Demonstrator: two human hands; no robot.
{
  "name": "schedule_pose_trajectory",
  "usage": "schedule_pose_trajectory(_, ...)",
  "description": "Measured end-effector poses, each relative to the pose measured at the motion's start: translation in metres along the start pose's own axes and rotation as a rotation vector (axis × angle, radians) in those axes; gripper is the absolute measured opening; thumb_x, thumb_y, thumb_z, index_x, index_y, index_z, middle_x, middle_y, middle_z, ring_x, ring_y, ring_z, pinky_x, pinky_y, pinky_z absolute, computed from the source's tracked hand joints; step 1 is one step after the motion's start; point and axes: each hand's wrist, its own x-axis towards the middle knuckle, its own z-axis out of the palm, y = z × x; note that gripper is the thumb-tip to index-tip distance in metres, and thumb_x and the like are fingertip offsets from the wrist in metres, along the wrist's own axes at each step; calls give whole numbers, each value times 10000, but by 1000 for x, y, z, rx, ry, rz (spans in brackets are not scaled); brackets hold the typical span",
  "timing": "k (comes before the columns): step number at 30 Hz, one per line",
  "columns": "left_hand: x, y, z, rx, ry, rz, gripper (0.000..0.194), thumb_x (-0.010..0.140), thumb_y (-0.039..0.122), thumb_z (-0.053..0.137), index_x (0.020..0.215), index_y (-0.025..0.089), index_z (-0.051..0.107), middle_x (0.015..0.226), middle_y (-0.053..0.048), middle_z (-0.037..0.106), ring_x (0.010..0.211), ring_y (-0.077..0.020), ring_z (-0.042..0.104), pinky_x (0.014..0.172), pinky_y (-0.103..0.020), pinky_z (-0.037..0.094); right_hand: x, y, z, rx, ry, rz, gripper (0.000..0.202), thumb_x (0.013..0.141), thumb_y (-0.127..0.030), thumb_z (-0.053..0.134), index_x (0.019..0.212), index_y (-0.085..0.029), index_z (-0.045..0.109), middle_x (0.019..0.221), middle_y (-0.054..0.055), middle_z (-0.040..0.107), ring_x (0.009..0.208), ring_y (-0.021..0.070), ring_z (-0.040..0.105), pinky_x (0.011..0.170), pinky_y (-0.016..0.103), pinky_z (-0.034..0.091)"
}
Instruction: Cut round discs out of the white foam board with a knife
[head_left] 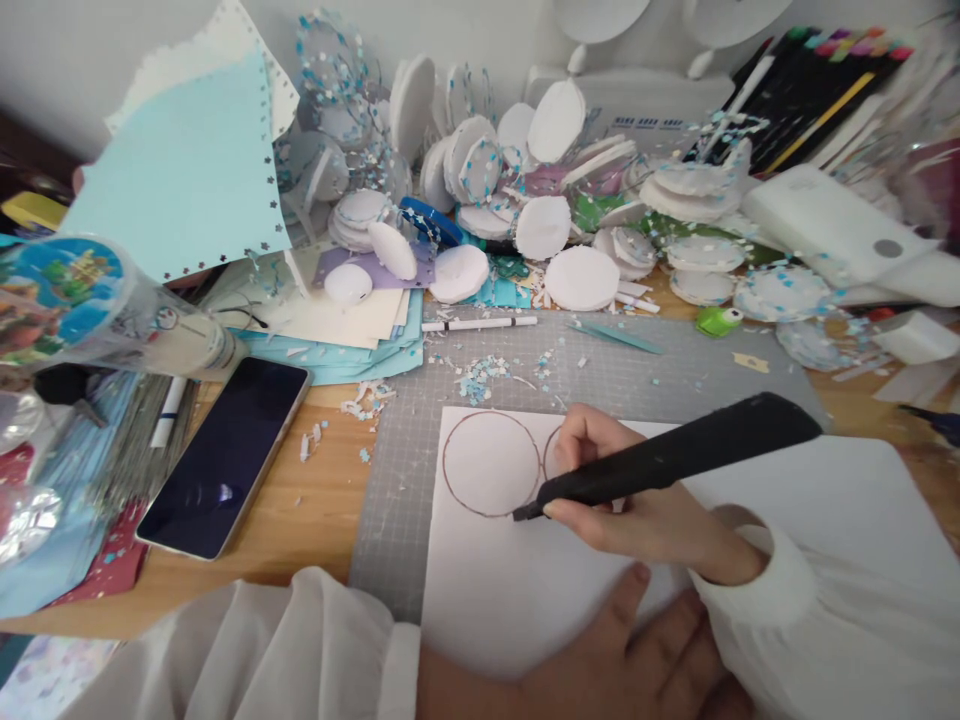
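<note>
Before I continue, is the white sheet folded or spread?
Spread: the white sheet lies flat over the grey mat, left hand on it, no crease visible.

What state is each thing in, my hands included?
Right hand: grip closed around the black tool
Black tool: slanted, tip down near a drawn circle
Left hand: resting on the white sheet
White sheet: flat, drawn on
Phone: face up, screen dark
Cutting mat: flat, strewn with scraps
</note>
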Motion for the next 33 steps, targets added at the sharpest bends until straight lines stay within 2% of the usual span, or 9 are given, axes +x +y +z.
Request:
schedule_pose_trajectory(3, -1, 0, 1, 15, -5, 4, 458, 980, 231, 266, 1358, 265, 523, 1412, -66, 526, 1282, -259, 508, 988, -487, 407, 0, 0, 1, -2, -34, -5, 361, 688, -293, 738, 799, -227, 401, 624, -76, 480, 473, 54, 381, 420, 175, 290)
schedule_pose_trajectory(5, -1, 1, 1, 27, 16, -14, 466, 982, 220, 250, 1359, 259, 520, 1402, -61, 537, 1277, -250, 513, 995, -486, 396, -1, 0, 1, -36, -49, -2, 323, 720, -282, 723, 790, -221, 413, 630, -69, 489, 495, 60, 394, 438, 180, 307)
schedule_pose_trajectory(9, -2, 0, 1, 31, 66, -52, 466, 987, 222, 241, 1324, 286, 556, 1378, -32, 562, 1266, -239, 521, 994, -473, 390, 0, 3, 1, -30, -13, -46, 290, 746, -281, 693, 726, -215, 412, 634, -54, 488, 531, 76, 403, 474, 204, 331)
schedule_pose_trajectory(17, 0, 6, -2, -26, -48, -67, 459, 1001, 211, 247, 1321, 332, 553, 1409, -7, 531, 1296, -232, 494, 990, -467, 423, -1, 8, -4, 131, 97, -51, 295, 749, -260, 669, 703, -228, 380, 603, -78, 405, 487, 68, 342, 452, 215, 280)
schedule_pose_trajectory(21, 0, 8, -1, -28, -40, -86, 449, 1004, 225, 256, 1316, 336, 558, 1413, -13, 528, 1303, -236, 487, 1002, -475, 413, 0, 8, -4, 102, 79, -69, 277, 744, -251, 671, 711, -227, 397, 612, -75, 403, 499, 71, 351, 461, 214, 293)
schedule_pose_trajectory(24, -1, 6, 1, -12, -14, -45, 429, 998, 255, 281, 1316, 335, 558, 1400, -18, 541, 1290, -239, 501, 996, -474, 428, 1, 9, -3, 74, 76, -87, 284, 743, -248, 678, 709, -227, 397, 601, -77, 397, 501, 74, 353, 472, 215, 300)
schedule_pose_trajectory(29, -1, 6, 1, 12, 11, -87, 441, 1001, 251, 261, 1305, 352, 564, 1400, -1, 541, 1286, -232, 507, 1000, -469, 437, -1, 11, -1, 86, 62, -81, 286, 757, -262, 682, 719, -228, 401, 600, -75, 409, 492, 74, 355, 470, 215, 305)
schedule_pose_trajectory(33, 0, 8, 0, -18, -29, -73, 473, 1000, 231, 226, 1309, 351, 564, 1401, 3, 539, 1302, -235, 491, 1020, -483, 414, -1, 12, -1, 98, 53, -90, 281, 756, -254, 680, 719, -229, 403, 599, -77, 403, 493, 73, 350, 467, 211, 300)
